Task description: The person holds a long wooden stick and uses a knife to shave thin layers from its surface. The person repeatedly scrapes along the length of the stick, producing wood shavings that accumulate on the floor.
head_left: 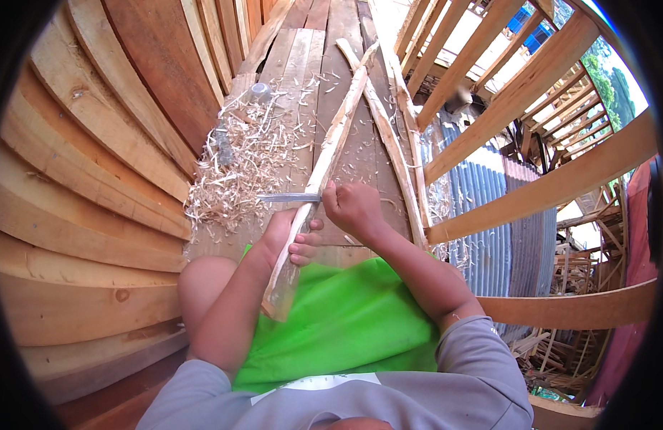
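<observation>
My left hand (292,236) is wrapped round the near part of a long pale wooden stick (333,140), which slants away from my lap to the far boards. In my right hand (354,208) is a knife, its handle hidden in the closed fist. The knife blade (288,197) lies across the stick just beyond my left hand and points left. The near end of the stick rests over a green cloth (346,308) on my lap.
Curled wood shavings (238,168) heap on the plank floor (292,64) at left, around a clear cup (260,92). A second stick (392,136) lies right of the first. Upright boards (95,193) line the left; a slatted wooden railing (518,197) stands right, above corrugated metal sheets (482,208).
</observation>
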`<state>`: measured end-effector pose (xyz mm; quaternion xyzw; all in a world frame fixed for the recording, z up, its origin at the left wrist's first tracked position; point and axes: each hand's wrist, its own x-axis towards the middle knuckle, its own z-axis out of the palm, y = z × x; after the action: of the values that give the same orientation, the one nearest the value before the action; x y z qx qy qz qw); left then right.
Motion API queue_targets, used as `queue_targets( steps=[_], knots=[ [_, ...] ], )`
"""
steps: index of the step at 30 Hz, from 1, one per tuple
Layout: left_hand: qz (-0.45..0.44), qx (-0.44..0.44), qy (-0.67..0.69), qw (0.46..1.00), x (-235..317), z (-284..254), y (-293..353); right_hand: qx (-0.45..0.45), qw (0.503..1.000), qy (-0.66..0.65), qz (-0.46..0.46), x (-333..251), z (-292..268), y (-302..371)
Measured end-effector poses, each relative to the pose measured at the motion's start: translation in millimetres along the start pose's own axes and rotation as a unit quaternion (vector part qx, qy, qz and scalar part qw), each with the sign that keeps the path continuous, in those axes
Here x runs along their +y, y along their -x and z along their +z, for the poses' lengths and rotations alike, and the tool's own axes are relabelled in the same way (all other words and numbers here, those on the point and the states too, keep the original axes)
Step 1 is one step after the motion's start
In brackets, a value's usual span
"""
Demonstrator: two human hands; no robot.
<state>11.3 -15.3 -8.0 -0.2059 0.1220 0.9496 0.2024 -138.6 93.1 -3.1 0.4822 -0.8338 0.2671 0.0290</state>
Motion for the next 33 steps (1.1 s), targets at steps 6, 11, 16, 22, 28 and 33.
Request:
queue_targets(
  steps=[6,11,16,22,28,33],
  knots=[
    [-0.025,-0.049,0.059,0.997,4.0,-12.4,-3.7,0.06,0.994,0.011,0.087,28.6,16.5,-29.8],
    [-0.02,-0.076,0.043,0.996,-7.9,-1.8,-3.3,0.043,0.988,0.026,0.147,69.4,14.5,-41.5],
    [-0.028,-0.088,0.059,0.994,0.9,-13.1,3.2,-0.078,0.996,0.004,0.041,-12.4,-5.9,-1.6],
    [-0.024,-0.048,0.035,0.998,4.2,-12.0,-6.9,0.013,0.999,0.04,0.029,24.5,0.6,-16.5],
    [-0.001,0.028,-0.012,1.0,-0.7,-1.2,-4.8,-0.028,0.996,-0.025,0.077,28.8,-6.1,-29.1],
    [-0.018,-0.041,-0.027,0.999,11.1,-11.9,-5.4,-0.068,0.991,-0.001,0.114,1.9,-6.0,-9.7]
  ],
)
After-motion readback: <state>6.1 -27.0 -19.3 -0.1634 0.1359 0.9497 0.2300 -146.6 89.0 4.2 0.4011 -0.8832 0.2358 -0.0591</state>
